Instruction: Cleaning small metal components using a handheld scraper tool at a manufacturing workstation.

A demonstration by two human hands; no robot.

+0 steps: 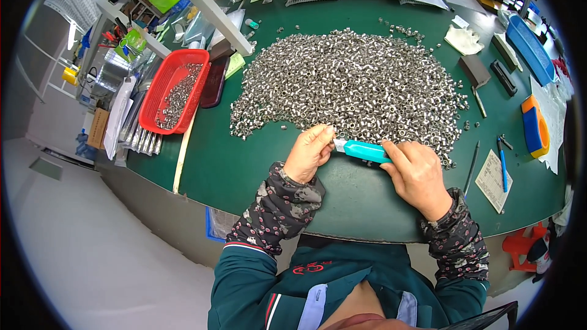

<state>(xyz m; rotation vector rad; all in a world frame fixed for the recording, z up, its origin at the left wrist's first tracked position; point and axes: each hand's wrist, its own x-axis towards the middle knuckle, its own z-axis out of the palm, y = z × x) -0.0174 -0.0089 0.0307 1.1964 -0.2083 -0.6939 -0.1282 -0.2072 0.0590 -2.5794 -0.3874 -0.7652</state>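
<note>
Before me a wide heap of small shiny metal rings (348, 79) covers the middle of the green table (361, 201). My right hand (420, 177) is closed around a turquoise utility knife (367, 151), whose pale tip end points left. At that tip my left hand (310, 151) is closed, thumb and fingers pinched together beside the near edge of the heap. What the left fingers pinch is too small to make out; it may be hidden by the fingertips.
On the left stands a red plastic basket (144, 113) with metal rings inside. A wooden stick (183, 156) lies near it. Rightward are an orange-and-blue tape dispenser (535, 127), a blue pen (503, 168), a paper card (491, 178), a dark block (474, 72) and a blue tray (527, 46).
</note>
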